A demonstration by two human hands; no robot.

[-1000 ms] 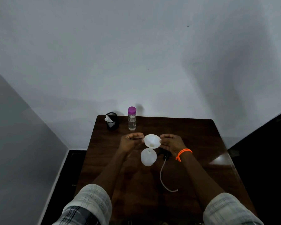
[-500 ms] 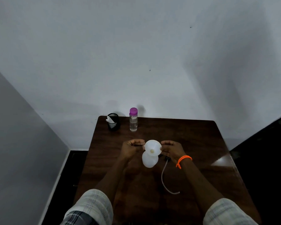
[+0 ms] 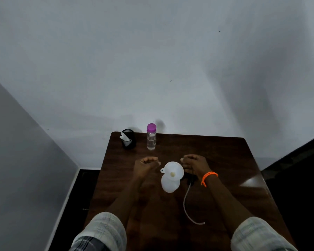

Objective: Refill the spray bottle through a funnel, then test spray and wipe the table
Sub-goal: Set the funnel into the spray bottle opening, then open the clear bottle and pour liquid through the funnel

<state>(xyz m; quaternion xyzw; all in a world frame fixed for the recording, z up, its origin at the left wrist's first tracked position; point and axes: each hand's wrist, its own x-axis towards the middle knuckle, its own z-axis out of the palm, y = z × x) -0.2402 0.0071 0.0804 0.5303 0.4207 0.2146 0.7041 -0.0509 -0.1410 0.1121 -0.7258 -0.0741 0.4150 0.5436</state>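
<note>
A white funnel (image 3: 173,170) sits in the neck of the white spray bottle (image 3: 169,185) at the middle of the brown table (image 3: 225,160). My left hand (image 3: 146,166) hovers just left of the funnel, fingers curled, holding nothing. My right hand (image 3: 194,164) is just right of the funnel with curled fingers, apart from it. The black spray head (image 3: 189,179) with its clear tube (image 3: 186,205) lies on the table under my right wrist. A clear water bottle with a purple cap (image 3: 151,137) stands at the back.
A black mesh cup holding a white cloth (image 3: 128,139) stands at the back left corner, beside the water bottle. The wall runs right behind the table. The floor drops away on the left and right.
Both hands have let go of the funnel's rim and drawn a little apart. The funnel now rests in the bottle's neck on its own.
</note>
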